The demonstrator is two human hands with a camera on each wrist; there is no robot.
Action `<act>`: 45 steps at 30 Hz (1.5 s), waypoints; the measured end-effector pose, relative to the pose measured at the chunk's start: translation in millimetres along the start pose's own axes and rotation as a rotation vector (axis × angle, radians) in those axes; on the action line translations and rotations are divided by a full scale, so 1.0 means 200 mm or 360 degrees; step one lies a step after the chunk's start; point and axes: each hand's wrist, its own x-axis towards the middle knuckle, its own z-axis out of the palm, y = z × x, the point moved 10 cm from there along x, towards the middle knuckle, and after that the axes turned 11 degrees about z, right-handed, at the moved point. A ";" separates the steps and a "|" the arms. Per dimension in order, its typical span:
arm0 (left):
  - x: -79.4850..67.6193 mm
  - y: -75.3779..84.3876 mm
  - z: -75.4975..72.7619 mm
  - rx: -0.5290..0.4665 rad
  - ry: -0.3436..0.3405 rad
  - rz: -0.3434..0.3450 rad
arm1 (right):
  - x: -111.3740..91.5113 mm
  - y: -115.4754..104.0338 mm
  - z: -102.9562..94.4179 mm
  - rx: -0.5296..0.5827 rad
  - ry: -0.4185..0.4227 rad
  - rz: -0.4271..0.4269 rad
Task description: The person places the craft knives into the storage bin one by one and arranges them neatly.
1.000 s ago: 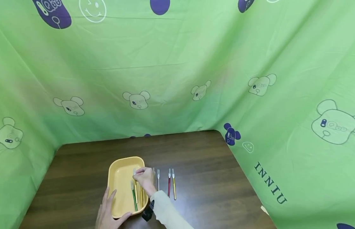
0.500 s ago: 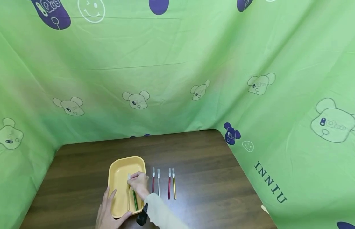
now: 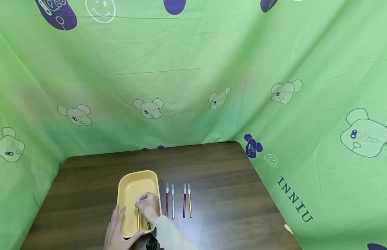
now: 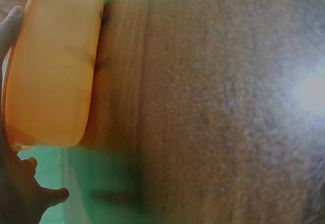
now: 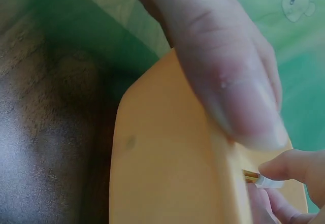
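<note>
Your right hand (image 3: 148, 206) is pinching a gold pen (image 3: 138, 220) near its clear cap, thumb and fingertips together on it. The pen is lying lengthwise within the yellow tray (image 3: 129, 185); whether it is touching the tray floor, I cannot tell. Your left hand (image 3: 116, 232) is touching the tray's left side and near edge, its fingers spread apart.

In the way: your right hand and pale sleeve (image 3: 171, 233) are covering part of the tray and the upper part of a green pen (image 3: 148, 225). A black wrist device (image 3: 151, 242) is sitting near the tray's near right corner.

Surroundings: right of the tray, four capped pens are lying on the brown table (image 3: 218, 194): red (image 3: 167, 203), silver (image 3: 173, 205), then, past a gap, another red (image 3: 184, 205) and another gold (image 3: 190, 205). Green cloth (image 3: 181, 52) is hanging around.

Writing: "INNIU" (image 3: 294, 199) is running down the right-hand cloth; lettering on the printed bear heads (image 3: 151, 110) is showing too small to read surely.
</note>
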 end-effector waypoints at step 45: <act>0.00 0.01 -0.01 -0.0093 0.0165 0.0209 | -0.06 -0.08 0.08 -0.0653 0.0419 -0.0567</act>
